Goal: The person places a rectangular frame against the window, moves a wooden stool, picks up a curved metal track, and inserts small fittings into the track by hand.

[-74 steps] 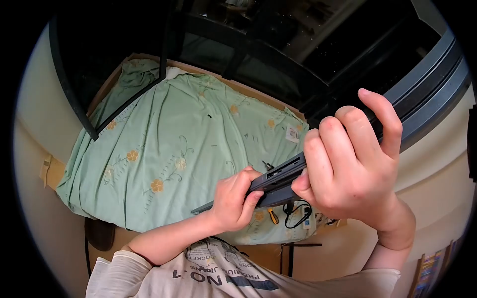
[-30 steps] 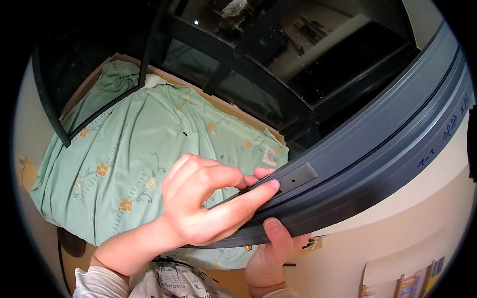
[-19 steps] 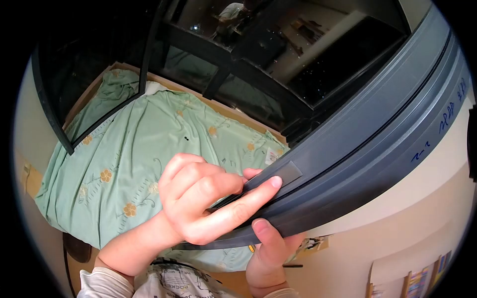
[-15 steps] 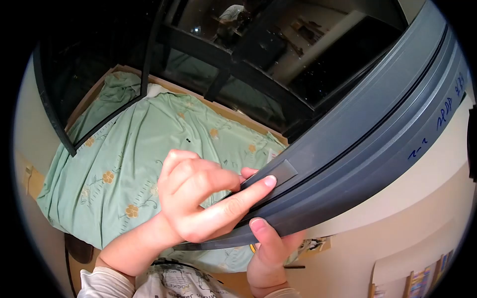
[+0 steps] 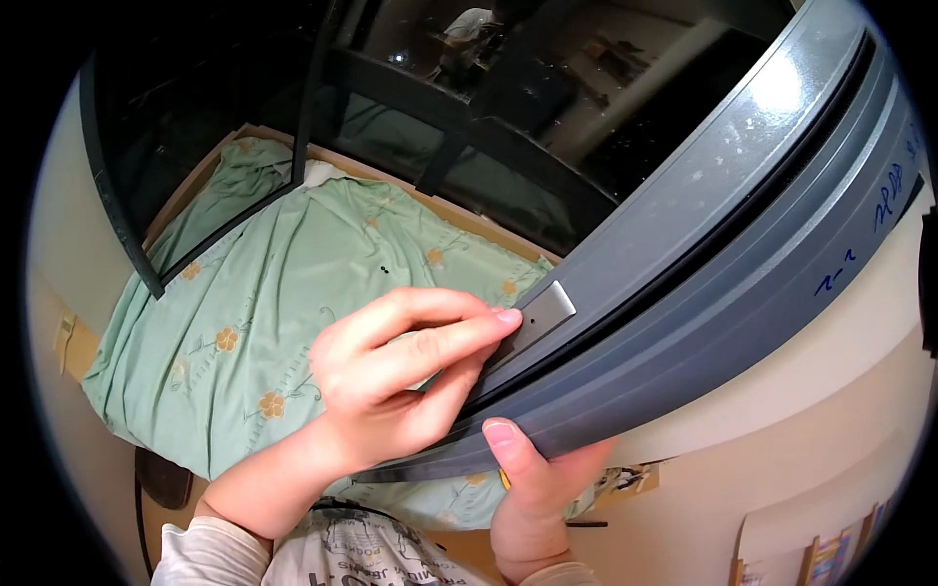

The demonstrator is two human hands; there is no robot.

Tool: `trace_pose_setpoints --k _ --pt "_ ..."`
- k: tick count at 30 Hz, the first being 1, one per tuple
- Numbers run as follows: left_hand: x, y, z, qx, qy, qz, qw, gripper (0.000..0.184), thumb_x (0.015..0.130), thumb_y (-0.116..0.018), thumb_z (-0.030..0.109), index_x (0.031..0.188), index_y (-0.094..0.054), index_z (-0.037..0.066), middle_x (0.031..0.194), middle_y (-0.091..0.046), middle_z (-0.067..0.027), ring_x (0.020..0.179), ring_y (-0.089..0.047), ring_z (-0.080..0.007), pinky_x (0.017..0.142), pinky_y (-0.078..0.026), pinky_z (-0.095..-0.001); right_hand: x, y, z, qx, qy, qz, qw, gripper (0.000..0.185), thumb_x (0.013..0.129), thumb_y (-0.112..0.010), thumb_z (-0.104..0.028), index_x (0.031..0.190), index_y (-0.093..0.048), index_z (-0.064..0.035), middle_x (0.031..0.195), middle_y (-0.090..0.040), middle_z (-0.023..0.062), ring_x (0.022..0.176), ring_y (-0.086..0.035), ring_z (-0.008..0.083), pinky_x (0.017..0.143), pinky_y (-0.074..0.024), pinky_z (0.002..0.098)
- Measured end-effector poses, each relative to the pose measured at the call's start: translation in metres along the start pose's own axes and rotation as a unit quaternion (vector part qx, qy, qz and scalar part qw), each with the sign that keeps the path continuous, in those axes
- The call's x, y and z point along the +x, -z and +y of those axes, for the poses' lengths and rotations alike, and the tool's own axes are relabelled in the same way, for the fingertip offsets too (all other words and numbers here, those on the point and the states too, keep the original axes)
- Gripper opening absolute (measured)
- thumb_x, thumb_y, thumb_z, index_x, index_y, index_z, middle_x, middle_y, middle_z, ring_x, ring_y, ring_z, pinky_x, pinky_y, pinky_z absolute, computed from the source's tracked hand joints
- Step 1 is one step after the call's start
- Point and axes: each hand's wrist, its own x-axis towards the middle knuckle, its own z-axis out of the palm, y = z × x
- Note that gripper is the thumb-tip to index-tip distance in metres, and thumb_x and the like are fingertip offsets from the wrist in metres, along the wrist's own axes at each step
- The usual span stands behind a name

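A long dark grey metal frame (image 5: 684,293) with grooves and blue handwriting runs from the lower middle to the upper right. On its inner face lies a small flat grey plate (image 5: 549,311) with a small dark hole. My left hand (image 5: 410,366) pinches the near end of this plate between fingertips and thumb. Below, my right hand (image 5: 537,469) grips the frame's lower edge with its thumb on top; its other fingers are hidden behind the frame.
A green flowered cloth (image 5: 293,293) covers the surface beneath, with two tiny dark objects (image 5: 384,270) on it. Behind are dark window panes (image 5: 547,88) with reflections. A dark open sash (image 5: 127,225) stands at left. Shelves (image 5: 826,562) show at lower right.
My left fingers have gone from pressing on the plate to pinching its end, and the plate now tilts and shows its hole. The frame has turned slightly, catching a bright reflection. Earlier my right hand was higher.
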Motion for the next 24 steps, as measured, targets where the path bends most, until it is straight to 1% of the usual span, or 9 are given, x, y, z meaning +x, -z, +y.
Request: trace_pose_setpoints --k 4,8,11,14,16,17,20,21,24 --pt "0.002 0.0 0.002 -0.043 0.038 0.006 0.998 0.037 0.065 -0.068 -0.015 0.096 -0.075 0.004 0.086 -0.068 -0.0095 0.072 -0.064 -0.0179 0.063 -0.051 -0.0264 -0.001 0.001 0.002 0.012 0.012 0.006 1.0 0.052 0.064 -0.083 -0.002 0.11 -0.061 0.0032 0.104 -0.066 0.0109 0.094 -0.063 0.0187 0.083 -0.051 0.0307" --pt "0.004 0.002 0.002 -0.045 0.021 0.001 0.999 0.035 0.064 -0.07 -0.011 0.096 -0.074 0.002 0.086 -0.068 -0.0112 0.072 -0.064 -0.0186 0.063 -0.051 -0.0265 0.0 0.003 0.0 0.001 0.005 -0.004 1.0 0.051 0.063 -0.083 -0.002 0.109 -0.061 0.0032 0.105 -0.065 0.011 0.094 -0.063 0.0187 0.083 -0.0513 0.031" --pt "0.016 0.008 0.01 -0.019 0.002 -0.01 1.0 0.035 0.063 -0.073 -0.007 0.097 -0.073 0.001 0.086 -0.067 -0.013 0.074 -0.065 -0.0192 0.063 -0.051 -0.0266 -0.002 0.006 0.001 0.0 0.008 -0.009 1.0 0.057 0.063 -0.084 -0.003 0.113 -0.057 0.0035 0.108 -0.063 0.0118 0.096 -0.063 0.0194 0.084 -0.0513 0.0321" --pt "0.029 0.01 0.013 -0.004 -0.033 -0.035 0.999 0.037 0.061 -0.077 -0.002 0.098 -0.073 0.002 0.089 -0.066 -0.0126 0.076 -0.064 -0.0197 0.063 -0.051 -0.0276 -0.007 0.008 0.003 0.013 -0.001 0.004 1.0 0.065 0.063 -0.084 -0.005 0.119 -0.052 0.0035 0.112 -0.06 0.0124 0.1 -0.061 0.0205 0.085 -0.0509 0.0331" --pt "0.035 0.009 0.013 0.045 -0.121 -0.024 0.991 0.038 0.06 -0.079 0.001 0.098 -0.073 0.004 0.091 -0.063 -0.01 0.075 -0.063 -0.0196 0.061 -0.051 -0.0284 -0.009 0.012 0.003 0.005 -0.015 -0.002 1.0 0.07 0.064 -0.084 -0.006 0.123 -0.047 0.003 0.115 -0.058 0.0127 0.102 -0.06 0.0212 0.087 -0.0506 0.0337" --pt "0.036 0.01 0.014 0.045 -0.124 -0.024 0.991 0.038 0.06 -0.079 0.001 0.098 -0.073 0.004 0.091 -0.063 -0.01 0.075 -0.063 -0.0196 0.061 -0.051 -0.0284 -0.008 0.012 0.002 0.007 -0.013 -0.002 1.0 0.07 0.064 -0.084 -0.006 0.123 -0.047 0.003 0.115 -0.058 0.0127 0.102 -0.06 0.0212 0.087 -0.0506 0.0337" --pt "0.036 0.015 0.02 0.112 -0.166 -0.035 0.979 0.041 0.058 -0.083 0.007 0.098 -0.074 0.006 0.085 -0.058 -0.0055 0.068 -0.056 -0.0168 0.055 -0.044 -0.0263 -0.008 0.012 -0.002 0.005 -0.015 -0.023 1.0 0.064 0.065 -0.083 -0.006 0.12 -0.051 0.0032 0.114 -0.059 0.0128 0.102 -0.061 0.0215 0.088 -0.0505 0.0343" --pt "0.036 0.015 0.024 0.123 -0.156 -0.035 0.979 0.042 0.056 -0.084 0.008 0.097 -0.074 0.006 0.084 -0.056 -0.0046 0.067 -0.053 -0.0161 0.054 -0.041 -0.0264 -0.009 0.01 -0.003 0.007 -0.019 -0.019 1.0 0.062 0.065 -0.083 -0.007 0.119 -0.053 0.0035 0.113 -0.06 0.0131 0.102 -0.061 0.0217 0.088 -0.0504 0.0346" --pt "0.035 0.015 0.031 0.159 -0.157 -0.03 0.974 0.041 0.056 -0.085 0.01 0.095 -0.073 0.006 0.083 -0.056 -0.0042 0.067 -0.052 -0.0168 0.055 -0.041 -0.0269 -0.011 0.011 -0.003 0.017 -0.015 -0.019 1.0 0.058 0.066 -0.082 -0.007 0.117 -0.056 0.004 0.113 -0.062 0.0133 0.102 -0.062 0.0222 0.09 -0.0501 0.0352"
